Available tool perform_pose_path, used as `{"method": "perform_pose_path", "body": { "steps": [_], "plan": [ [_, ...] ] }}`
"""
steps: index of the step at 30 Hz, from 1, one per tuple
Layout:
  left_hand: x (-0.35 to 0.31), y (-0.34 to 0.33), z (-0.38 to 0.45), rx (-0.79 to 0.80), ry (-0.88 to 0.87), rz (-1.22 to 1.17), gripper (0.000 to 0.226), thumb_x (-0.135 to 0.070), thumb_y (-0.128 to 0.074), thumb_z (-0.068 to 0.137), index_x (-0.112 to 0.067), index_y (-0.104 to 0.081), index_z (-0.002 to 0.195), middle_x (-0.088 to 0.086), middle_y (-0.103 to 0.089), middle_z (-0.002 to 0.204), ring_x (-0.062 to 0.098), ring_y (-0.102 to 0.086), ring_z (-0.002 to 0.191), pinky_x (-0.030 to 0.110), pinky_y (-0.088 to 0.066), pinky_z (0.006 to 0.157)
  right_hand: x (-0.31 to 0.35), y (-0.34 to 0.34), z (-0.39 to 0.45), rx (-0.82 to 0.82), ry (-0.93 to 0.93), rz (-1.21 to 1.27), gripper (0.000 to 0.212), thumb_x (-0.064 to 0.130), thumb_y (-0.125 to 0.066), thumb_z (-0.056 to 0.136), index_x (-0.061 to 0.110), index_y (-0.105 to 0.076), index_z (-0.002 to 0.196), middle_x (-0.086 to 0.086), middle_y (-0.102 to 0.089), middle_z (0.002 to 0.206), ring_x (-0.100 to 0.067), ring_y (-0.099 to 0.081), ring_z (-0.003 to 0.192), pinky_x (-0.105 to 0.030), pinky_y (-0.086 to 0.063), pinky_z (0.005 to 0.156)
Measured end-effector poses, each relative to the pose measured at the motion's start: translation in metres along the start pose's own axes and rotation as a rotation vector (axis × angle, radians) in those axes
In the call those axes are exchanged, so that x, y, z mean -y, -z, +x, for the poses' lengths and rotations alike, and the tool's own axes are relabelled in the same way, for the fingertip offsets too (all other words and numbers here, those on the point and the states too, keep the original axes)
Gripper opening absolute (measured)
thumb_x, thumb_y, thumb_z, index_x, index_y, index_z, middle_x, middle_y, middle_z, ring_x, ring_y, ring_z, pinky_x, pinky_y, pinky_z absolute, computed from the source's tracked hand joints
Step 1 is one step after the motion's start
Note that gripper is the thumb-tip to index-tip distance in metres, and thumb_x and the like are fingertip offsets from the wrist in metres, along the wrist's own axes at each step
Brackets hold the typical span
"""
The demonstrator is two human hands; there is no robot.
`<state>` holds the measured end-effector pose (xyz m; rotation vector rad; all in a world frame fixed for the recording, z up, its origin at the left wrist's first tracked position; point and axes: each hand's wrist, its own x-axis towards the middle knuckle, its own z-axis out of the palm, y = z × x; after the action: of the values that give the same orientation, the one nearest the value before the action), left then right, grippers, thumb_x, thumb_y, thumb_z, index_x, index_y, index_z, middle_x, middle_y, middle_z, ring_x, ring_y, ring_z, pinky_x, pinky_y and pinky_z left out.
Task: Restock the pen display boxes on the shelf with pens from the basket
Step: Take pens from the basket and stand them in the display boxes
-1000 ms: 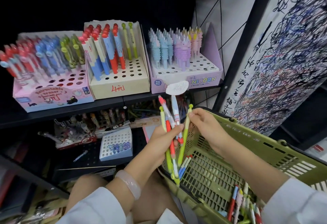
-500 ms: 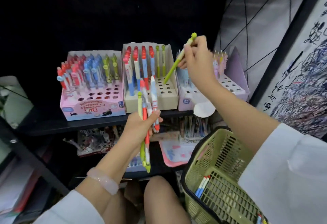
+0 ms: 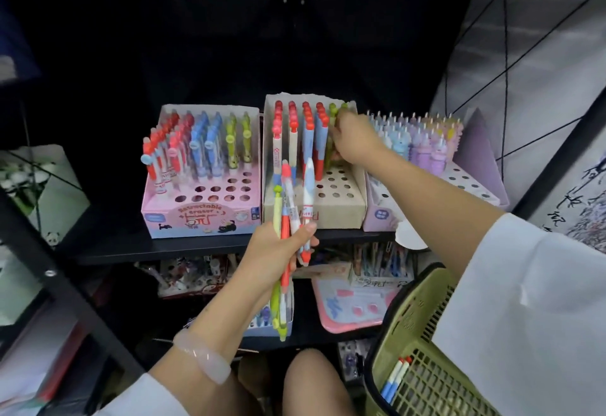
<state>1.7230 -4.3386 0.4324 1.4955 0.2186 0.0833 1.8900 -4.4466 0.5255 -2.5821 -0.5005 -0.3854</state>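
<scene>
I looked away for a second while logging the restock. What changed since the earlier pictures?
The right hand took one green pen out of the bundle by the basket, carried it up to the middle cardboard display box and now has it down among the green pens there. The left hand went on gripping the remaining pen bundle.

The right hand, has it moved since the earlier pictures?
Yes. The right hand went from the basket up to the beige box, now at its green pens.
</scene>
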Motion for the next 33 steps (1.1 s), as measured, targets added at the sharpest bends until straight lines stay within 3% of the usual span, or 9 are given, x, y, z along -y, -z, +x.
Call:
{"method": "perform_pose_path", "body": {
  "steps": [3, 6, 9, 13, 19, 22, 25, 29, 33],
  "plan": [
    [0.001, 0.002, 0.000, 0.013, -0.006, 0.007, 0.021, -0.032, -0.064, 0.085, -0.011, -0.065, 0.087, -0.005, -0.068, 0.059, 0.000, -0.045, 0.037, 0.013, -0.036, 0.038, -0.001, -0.004, -0.004, -0.019, -0.021, -0.019, 0.018, 0.014, -0.042, 0.097, 0.003, -0.051, 0.087, -0.016, -0.060, 0.084, -0.035, -0.062, 0.082, -0.033, -0.044, 0.063],
    [0.002, 0.004, 0.002, 0.021, 0.001, -0.012, 0.025, -0.034, -0.062, 0.085, -0.009, -0.066, 0.089, -0.006, -0.065, 0.054, 0.001, -0.044, 0.036, 0.012, -0.035, 0.037, -0.001, 0.000, -0.025, -0.239, 0.034, 0.136, 0.016, 0.011, -0.049, 0.093, 0.002, -0.052, 0.106, -0.008, -0.059, 0.081, -0.021, -0.058, 0.068, -0.034, -0.049, 0.062],
    [0.002, 0.004, 0.002, 0.037, 0.023, -0.064, 0.028, -0.035, -0.063, 0.085, -0.009, -0.069, 0.077, -0.002, -0.063, 0.051, 0.005, -0.041, 0.036, 0.014, -0.035, 0.036, -0.001, 0.004, -0.065, -0.341, 0.495, 0.053, 0.019, 0.005, -0.057, 0.087, 0.006, -0.059, 0.105, -0.004, -0.059, 0.086, -0.013, -0.053, 0.063, -0.034, -0.050, 0.053],
    [0.002, 0.001, 0.001, 0.080, 0.053, -0.149, 0.032, -0.036, -0.061, 0.085, -0.007, -0.067, 0.074, -0.002, -0.060, 0.046, 0.006, -0.038, 0.032, 0.014, -0.035, 0.036, -0.017, 0.003, -0.099, -0.110, 0.901, -0.259, 0.038, -0.004, -0.069, 0.073, 0.008, -0.066, 0.109, -0.019, -0.061, 0.105, -0.027, -0.059, 0.075, -0.027, -0.044, 0.042],
    [0.005, 0.004, -0.003, 0.107, -0.004, -0.238, 0.036, -0.051, -0.064, 0.067, -0.016, -0.070, 0.067, 0.010, -0.059, 0.059, 0.007, -0.035, 0.034, 0.017, -0.031, 0.034, -0.019, -0.004, -0.101, -0.125, 0.802, -0.076, 0.016, 0.002, -0.060, 0.085, 0.001, -0.066, 0.100, -0.009, -0.066, 0.104, -0.022, -0.065, 0.086, -0.038, -0.056, 0.058],
    [0.007, 0.011, -0.004, 0.045, -0.051, -0.241, 0.036, -0.048, -0.067, 0.065, -0.014, -0.070, 0.074, 0.016, -0.050, 0.070, 0.009, -0.034, 0.036, 0.018, -0.030, 0.035, -0.009, -0.009, -0.105, 0.022, 0.392, 0.431, 0.010, 0.005, -0.051, 0.093, 0.010, -0.058, 0.098, 0.010, -0.062, 0.096, 0.002, -0.060, 0.082, -0.027, -0.053, 0.079],
    [0.009, 0.017, -0.004, -0.015, -0.045, -0.292, 0.031, -0.045, -0.067, 0.068, -0.015, -0.069, 0.074, 0.010, -0.052, 0.066, 0.008, -0.033, 0.036, 0.017, -0.029, 0.035, 0.008, -0.015, -0.114, 0.242, 0.170, 0.841, 0.019, -0.002, -0.045, 0.095, 0.015, -0.046, 0.102, 0.005, -0.065, 0.090, -0.004, -0.062, 0.075, -0.019, -0.050, 0.069],
    [0.009, 0.025, -0.007, -0.013, -0.028, -0.352, 0.038, -0.044, -0.065, 0.071, -0.009, -0.068, 0.085, 0.007, -0.054, 0.065, 0.007, -0.033, 0.035, 0.017, -0.028, 0.034, 0.025, -0.018, -0.120, 0.435, 0.189, 0.924, 0.017, -0.001, -0.041, 0.096, 0.012, -0.044, 0.106, -0.002, -0.065, 0.097, -0.002, -0.057, 0.072, -0.019, -0.042, 0.061],
    [0.008, 0.042, -0.011, -0.089, -0.056, -0.311, 0.026, -0.030, -0.064, 0.084, -0.013, -0.067, 0.066, 0.005, -0.053, 0.061, 0.009, -0.033, 0.036, 0.018, -0.030, 0.035, 0.047, -0.017, -0.115, 0.361, 0.150, 1.006, 0.017, 0.007, -0.048, 0.095, 0.020, -0.051, 0.105, 0.002, -0.065, 0.095, -0.006, -0.058, 0.076, -0.021, -0.049, 0.063]
  ]
}}
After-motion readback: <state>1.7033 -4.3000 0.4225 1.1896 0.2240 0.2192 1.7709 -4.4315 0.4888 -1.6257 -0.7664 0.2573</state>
